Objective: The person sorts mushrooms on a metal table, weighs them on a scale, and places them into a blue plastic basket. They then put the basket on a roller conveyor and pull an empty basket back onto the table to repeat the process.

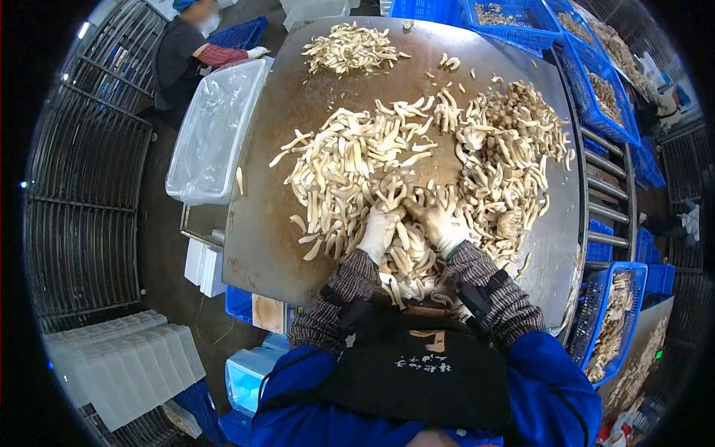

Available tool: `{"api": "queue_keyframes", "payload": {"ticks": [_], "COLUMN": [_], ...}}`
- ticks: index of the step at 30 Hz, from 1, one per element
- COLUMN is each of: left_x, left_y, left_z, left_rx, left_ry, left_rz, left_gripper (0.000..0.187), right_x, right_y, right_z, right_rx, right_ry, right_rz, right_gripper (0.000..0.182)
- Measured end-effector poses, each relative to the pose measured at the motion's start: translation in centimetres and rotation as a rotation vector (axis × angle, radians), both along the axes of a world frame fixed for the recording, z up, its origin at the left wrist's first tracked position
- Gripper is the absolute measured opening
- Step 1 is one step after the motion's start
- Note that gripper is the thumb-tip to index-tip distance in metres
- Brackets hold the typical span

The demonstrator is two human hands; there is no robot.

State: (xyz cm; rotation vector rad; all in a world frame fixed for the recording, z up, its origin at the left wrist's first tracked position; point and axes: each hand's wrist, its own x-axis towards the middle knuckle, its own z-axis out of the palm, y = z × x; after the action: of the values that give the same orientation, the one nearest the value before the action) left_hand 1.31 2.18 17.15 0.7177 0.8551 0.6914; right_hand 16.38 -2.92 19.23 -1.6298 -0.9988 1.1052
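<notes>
On the metal table (261,257) lie heaps of pale mushrooms. My left hand (382,227), in a white glove, is at the near edge of the loose mushroom pile (335,160), its fingers closed round mushrooms. Close beside it on the right, my right hand (439,221), in a stained glove, has its fingers bent onto mushrooms between the two heaps. A heap of clustered, brown-capped mushrooms (514,141) lies to the right. More mushrooms (406,253) are under and between my wrists. A smaller pile (350,48) sits at the far side.
A lined white tub (216,134) stands at the table's left edge, with a co-worker (186,63) behind it. Blue crates (611,320) of mushrooms and a roller rack (607,186) are along the right. Stacked translucent bins (126,365) stand lower left.
</notes>
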Motion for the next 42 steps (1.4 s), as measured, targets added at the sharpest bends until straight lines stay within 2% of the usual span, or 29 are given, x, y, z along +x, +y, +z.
{"api": "queue_keyframes", "payload": {"ticks": [2,3,6,9,10,11,12,15,16,17,18,19,20,21,22,24,25,26,27,28,29,32,34,36,38,39,40,41,42], "left_x": [0.5,0.8,-0.4,-2.2,-2.2,-2.0,-2.7,-2.3,-2.0,-1.6,-1.4,-1.1,-1.9,-2.7,-3.1,-2.3,-2.0,-1.6,-1.6,-1.9,-3.5,-4.7,-5.0,-4.8,-6.3,-7.7,-7.3,-6.9,-6.8], "left_y": [0.0,0.3,1.5,2.3,1.9,2.2,2.7,3.9,3.9,4.0,4.3,4.5,5.0,5.6,5.8,5.3,5.0,4.7,5.3,5.8,6.3,6.0,6.5,5.9,6.8,7.4,6.7,5.9,5.0], "left_z": [-0.1,-0.2,-0.9,1.3,4.1,3.7,5.1,3.7,4.1,4.5,4.9,9.5,8.1,6.8,5.6,4.8,5.3,5.8,7.2,7.9,7.0,6.0,3.9,6.5,1.6,-2.2,1.0,4.6,4.6], "left_rx": [0.002,0.009,-0.118,-0.213,-0.244,-0.145,-0.143,-0.013,-0.017,0.020,0.058,-0.144,-0.156,-0.172,-0.207,0.221,0.364,0.502,0.147,-0.204,-0.196,-0.077,-0.020,-0.095,-0.118,0.173,0.093,0.012,0.014], "left_ry": [-0.086,-0.175,-0.101,-0.092,-0.065,0.021,0.039,0.011,0.010,0.141,0.272,0.348,0.255,0.162,0.129,0.342,0.403,0.467,0.444,0.407,0.020,-0.069,-0.049,0.234,0.277,0.417,0.389,0.363,0.365], "left_rz": [0.047,0.092,0.196,0.056,0.036,0.048,-0.050,-0.076,-0.076,-0.051,-0.024,0.013,0.018,0.021,0.034,0.011,0.019,0.037,0.172,0.302,0.226,0.245,0.217,0.261,0.309,0.111,0.106,0.103,0.100], "left_gripper": [0.027,0.026,0.025,0.046,0.053,0.066,0.070,0.056,0.056,0.060,0.064,0.058,0.053,0.047,0.044,0.032,0.030,0.028,0.030,0.033,0.038,0.039,0.041,0.025,0.031,0.035,0.034,0.033,0.033], "right_x": [0.5,1.6,1.6,2.7,2.2,1.7,2.2,0.3,0.0,0.1,0.4,0.5,0.7,0.4,-0.5,-1.9,-1.6,-0.3,1.4,1.7,2.0,1.8,-0.4,-1.6,-2.8,-2.5,-2.3,-1.9,-1.0], "right_y": [0.3,0.6,0.9,1.1,2.5,3.9,4.3,3.7,3.8,3.6,4.0,4.3,5.5,5.7,5.8,5.6,6.4,7.1,7.8,8.1,8.5,8.6,6.8,3.0,-1.4,-1.5,-1.6,-2.2,-1.8], "right_z": [-2.3,-3.3,-2.4,-4.5,-2.6,-0.5,-1.5,3.9,3.3,2.8,2.4,2.6,2.9,3.2,5.3,8.3,5.2,0.5,-4.5,-4.2,-3.9,-3.1,1.7,2.0,1.7,2.4,2.9,2.6,0.8], "right_rx": [-0.034,-0.019,-0.201,0.049,-0.078,-0.173,-0.257,-0.111,-0.193,-0.045,-0.055,-0.060,-0.219,-0.214,-0.191,-0.155,-0.147,-0.146,0.057,0.025,-0.006,0.033,-0.310,-0.281,-0.143,-0.253,-0.363,-0.231,-0.312], "right_ry": [0.227,-0.118,-0.240,-0.714,0.160,0.957,1.326,0.821,0.568,0.272,0.347,0.422,0.863,0.866,0.705,0.379,0.031,0.030,-0.193,0.071,0.350,0.777,0.465,-0.108,-0.639,-0.599,-0.558,-0.504,-0.262], "right_rz": [-0.046,0.187,0.249,0.341,0.189,-0.214,-0.273,0.048,0.122,0.165,0.085,0.002,-0.211,-0.208,-0.135,0.009,0.131,0.136,0.119,0.078,0.006,-0.058,-0.146,0.329,0.631,0.637,0.642,0.491,0.437], "right_gripper": [0.076,0.076,0.068,0.034,0.032,0.031,0.037,0.046,0.046,0.044,0.043,0.042,0.042,0.042,0.044,0.049,0.053,0.053,0.052,0.048,0.044,0.048,0.068,0.088,0.074,0.069,0.063,0.048,0.039]}}
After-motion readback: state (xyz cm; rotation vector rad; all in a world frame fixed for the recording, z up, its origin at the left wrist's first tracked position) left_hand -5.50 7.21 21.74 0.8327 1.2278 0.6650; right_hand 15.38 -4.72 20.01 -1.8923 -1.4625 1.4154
